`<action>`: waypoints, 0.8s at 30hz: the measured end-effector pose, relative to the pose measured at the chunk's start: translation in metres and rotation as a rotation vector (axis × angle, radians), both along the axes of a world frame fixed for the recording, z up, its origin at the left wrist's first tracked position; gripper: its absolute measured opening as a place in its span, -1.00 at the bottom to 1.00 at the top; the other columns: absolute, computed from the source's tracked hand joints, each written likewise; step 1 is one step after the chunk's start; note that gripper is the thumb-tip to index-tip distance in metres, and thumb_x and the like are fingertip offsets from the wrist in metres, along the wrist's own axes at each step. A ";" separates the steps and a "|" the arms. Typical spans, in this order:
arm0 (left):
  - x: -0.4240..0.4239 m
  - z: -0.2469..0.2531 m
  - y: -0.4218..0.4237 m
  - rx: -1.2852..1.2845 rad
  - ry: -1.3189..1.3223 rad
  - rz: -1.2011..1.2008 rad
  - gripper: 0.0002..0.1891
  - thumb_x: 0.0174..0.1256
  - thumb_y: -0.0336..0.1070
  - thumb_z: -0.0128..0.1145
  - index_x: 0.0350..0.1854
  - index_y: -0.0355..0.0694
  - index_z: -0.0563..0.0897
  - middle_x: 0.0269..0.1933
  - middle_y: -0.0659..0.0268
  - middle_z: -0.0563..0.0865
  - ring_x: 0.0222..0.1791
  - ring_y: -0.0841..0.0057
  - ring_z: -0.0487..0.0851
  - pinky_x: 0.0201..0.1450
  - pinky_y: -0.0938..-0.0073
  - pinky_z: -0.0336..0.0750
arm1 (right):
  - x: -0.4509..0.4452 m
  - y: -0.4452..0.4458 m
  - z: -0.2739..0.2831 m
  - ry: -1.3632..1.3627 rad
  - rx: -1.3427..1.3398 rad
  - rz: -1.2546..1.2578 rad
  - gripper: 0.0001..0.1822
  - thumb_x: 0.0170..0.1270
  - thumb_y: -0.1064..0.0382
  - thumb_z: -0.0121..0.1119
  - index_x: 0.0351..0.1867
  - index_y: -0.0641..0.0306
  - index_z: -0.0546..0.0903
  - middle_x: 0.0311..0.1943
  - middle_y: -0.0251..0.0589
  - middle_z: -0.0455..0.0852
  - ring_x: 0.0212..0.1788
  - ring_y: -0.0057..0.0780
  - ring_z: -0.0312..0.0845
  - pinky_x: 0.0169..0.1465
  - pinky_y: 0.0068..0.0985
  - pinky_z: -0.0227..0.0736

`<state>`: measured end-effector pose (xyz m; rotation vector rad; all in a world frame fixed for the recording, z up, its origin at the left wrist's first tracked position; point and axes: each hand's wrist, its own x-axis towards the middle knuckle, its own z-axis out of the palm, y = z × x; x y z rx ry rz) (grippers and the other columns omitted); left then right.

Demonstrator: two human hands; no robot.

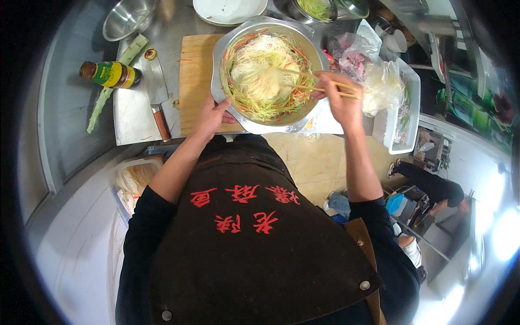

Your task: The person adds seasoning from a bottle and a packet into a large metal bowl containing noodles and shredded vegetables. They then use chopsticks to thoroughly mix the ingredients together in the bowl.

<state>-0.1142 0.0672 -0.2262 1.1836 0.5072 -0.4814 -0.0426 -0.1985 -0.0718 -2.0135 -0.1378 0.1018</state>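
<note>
A large metal basin [284,126] with flared handles stands before me, partly over a wooden cutting board [198,77]. In it lie pale thin strands [254,61], perhaps vermicelli, over shredded green vegetable [260,113] and orange-red shreds that look like carrot. My left hand [213,115] grips the basin's near left rim, thumb on top and fingers beneath. Between the fingers of my right hand [339,95] is a pair of wooden chopsticks [302,87]. Their tips reach into the pale strands, where the picture is blurred.
Left are a cleaver [156,83], a labelled bottle [111,75] lying on a peeled green stalk [97,111], and a steel bowl [129,20]. Bagged food [351,57] and a white tub [412,109] stand right. A white dish [230,10] sits behind. Another person [436,187] works farther right.
</note>
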 end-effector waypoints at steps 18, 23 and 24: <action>-0.002 -0.002 0.005 0.020 -0.021 -0.028 -0.63 0.46 -0.31 0.03 0.19 -0.30 0.28 -0.14 0.10 0.65 -0.44 0.42 0.70 -0.43 0.46 0.66 | 0.008 -0.005 -0.107 0.099 0.380 -0.413 -0.68 0.48 0.22 -0.03 -0.16 0.53 0.61 -0.46 -0.07 0.68 -0.49 -0.32 0.71 -0.41 -0.49 0.66; -0.002 -0.003 0.004 0.026 -0.026 -0.016 -0.61 0.45 -0.20 0.08 0.19 -0.23 0.33 -0.10 0.20 0.63 -0.38 0.45 0.69 -0.36 0.46 0.66 | 0.013 0.033 -0.099 0.074 0.360 -0.156 -0.73 0.47 0.29 0.00 -0.17 0.51 0.63 -0.39 -0.07 0.71 -0.46 -0.36 0.72 -0.39 -0.51 0.66; -0.003 -0.001 0.003 0.022 -0.035 -0.006 -0.61 0.45 -0.20 0.08 0.19 -0.22 0.33 -0.10 0.20 0.63 -0.38 0.46 0.69 -0.36 0.46 0.66 | 0.011 0.036 -0.114 0.013 0.266 -0.060 -0.75 0.46 0.32 0.01 -0.17 0.50 0.63 -0.38 -0.07 0.71 -0.46 -0.37 0.72 -0.38 -0.51 0.66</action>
